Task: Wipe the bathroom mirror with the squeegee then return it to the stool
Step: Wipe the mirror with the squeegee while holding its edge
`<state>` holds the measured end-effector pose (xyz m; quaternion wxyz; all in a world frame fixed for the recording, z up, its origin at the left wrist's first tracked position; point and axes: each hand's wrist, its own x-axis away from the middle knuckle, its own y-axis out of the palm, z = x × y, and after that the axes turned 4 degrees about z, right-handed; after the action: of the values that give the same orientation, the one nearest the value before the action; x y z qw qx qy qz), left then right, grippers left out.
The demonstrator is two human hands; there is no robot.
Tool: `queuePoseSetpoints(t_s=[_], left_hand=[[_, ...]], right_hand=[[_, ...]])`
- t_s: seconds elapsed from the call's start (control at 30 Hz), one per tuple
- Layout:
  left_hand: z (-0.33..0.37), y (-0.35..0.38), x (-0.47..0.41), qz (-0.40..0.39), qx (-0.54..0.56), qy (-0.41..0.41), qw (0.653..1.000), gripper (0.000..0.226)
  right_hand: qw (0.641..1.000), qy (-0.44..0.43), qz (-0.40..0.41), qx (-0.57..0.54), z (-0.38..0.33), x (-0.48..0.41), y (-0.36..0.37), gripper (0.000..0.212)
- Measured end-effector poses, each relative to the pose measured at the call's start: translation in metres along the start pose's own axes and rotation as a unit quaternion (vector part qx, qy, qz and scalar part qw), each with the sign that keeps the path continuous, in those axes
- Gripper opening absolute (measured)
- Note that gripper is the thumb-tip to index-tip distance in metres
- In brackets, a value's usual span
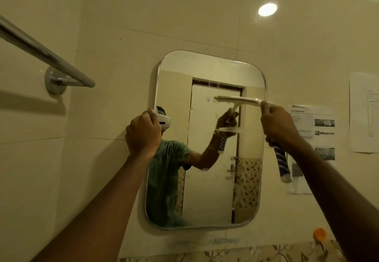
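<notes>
A rounded rectangular mirror [207, 179] hangs on the tiled wall in front of me. My right hand [281, 126] is closed around a squeegee [238, 100]; its pale blade lies flat across the upper right part of the glass, and its blue-and-white striped handle [284, 167] sticks out below my fist. My left hand [143, 134] grips the mirror's left edge at mid height. The glass reflects a person with a headset, the raised arm and a door. The stool is out of view.
A chrome towel bar [47, 56] juts out from the left wall at head height. Printed paper sheets [313, 130] are stuck to the wall right of the mirror. An orange hook [320, 234] sits low right, above a patterned tile border.
</notes>
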<state>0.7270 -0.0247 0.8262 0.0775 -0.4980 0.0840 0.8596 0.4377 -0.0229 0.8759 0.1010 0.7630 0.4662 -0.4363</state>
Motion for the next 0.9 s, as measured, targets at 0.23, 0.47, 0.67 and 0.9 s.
queuePoseSetpoints(t_s=[0.23, 0.47, 0.67, 0.9], left_hand=[[-0.001, 0.001, 0.010, 0.013, -0.006, 0.000, 1.000, 0.046], [0.000, -0.008, 0.012, -0.024, 0.003, -0.033, 0.999, 0.048], [0.001, -0.012, 0.010, -0.045, 0.006, -0.051, 0.998, 0.048], [-0.004, -0.009, 0.011, -0.048, 0.022, -0.050, 0.997, 0.046]], right_hand=[[1.000, 0.017, -0.013, 0.008, 0.054, 0.053, 0.032, 0.044], [0.996, 0.057, -0.067, 0.018, 0.069, 0.099, 0.028, 0.048], [1.000, -0.006, -0.016, 0.000, 0.031, 0.025, 0.010, 0.043], [1.000, 0.010, -0.011, 0.008, 0.091, 0.092, 0.053, 0.042]])
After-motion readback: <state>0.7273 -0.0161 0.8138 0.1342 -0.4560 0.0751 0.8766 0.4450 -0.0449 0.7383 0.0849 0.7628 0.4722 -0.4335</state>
